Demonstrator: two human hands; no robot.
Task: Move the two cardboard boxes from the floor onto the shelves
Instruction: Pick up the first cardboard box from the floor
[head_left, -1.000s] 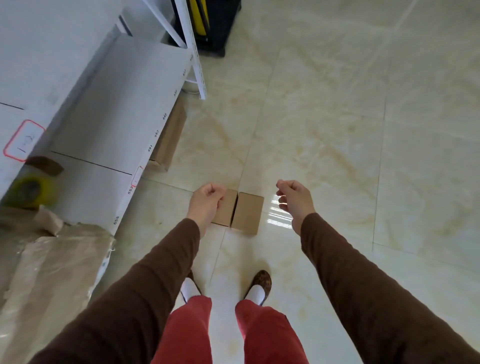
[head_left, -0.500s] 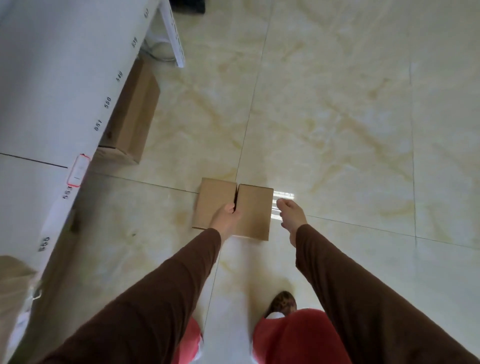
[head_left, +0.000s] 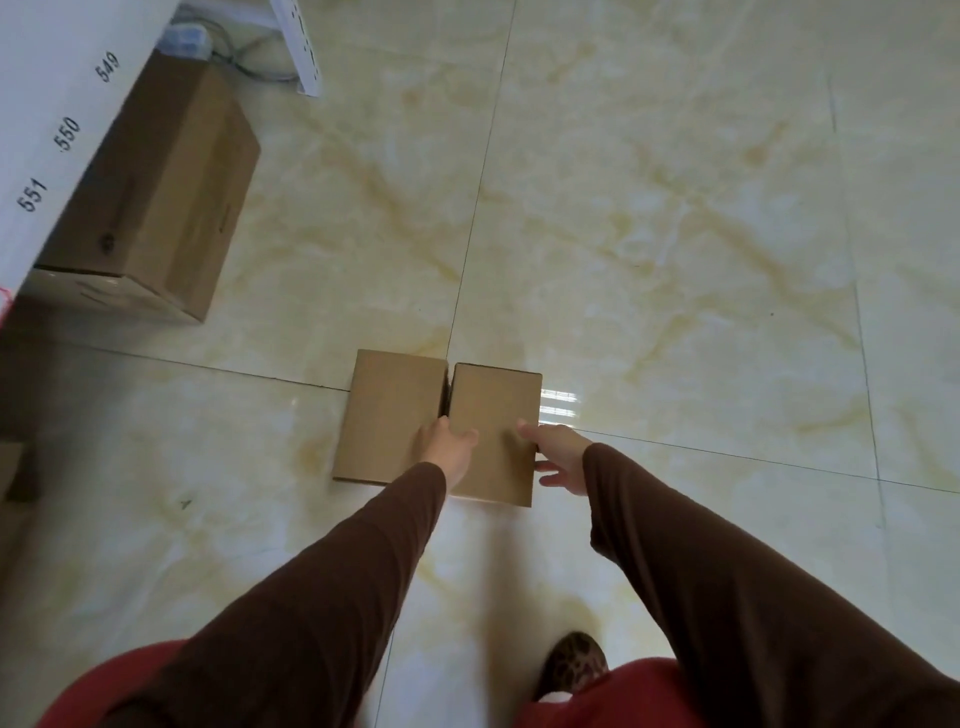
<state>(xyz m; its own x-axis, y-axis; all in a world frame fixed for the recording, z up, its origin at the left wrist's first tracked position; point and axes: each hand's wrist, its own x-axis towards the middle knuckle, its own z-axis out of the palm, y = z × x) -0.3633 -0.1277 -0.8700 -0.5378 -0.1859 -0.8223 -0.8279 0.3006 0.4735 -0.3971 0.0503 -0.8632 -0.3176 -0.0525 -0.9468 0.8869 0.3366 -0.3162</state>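
Two small brown cardboard boxes lie side by side on the tiled floor, the left box and the right box, touching along a narrow seam. My left hand is at that seam, fingers down in the gap and thumb on top of the right box. My right hand is at the right box's right edge, thumb on its top and fingers down its side. Both boxes rest on the floor. The white shelf with printed numbers runs along the upper left.
A larger cardboard box sits on the floor partly under the shelf. A white shelf post and some cables are behind it. My shoe stands near the bottom. Glossy tile floor spreads to the right.
I have bent down closer to the boxes. My left hand settled into the seam between them, and my right hand moved onto the right box's right edge.
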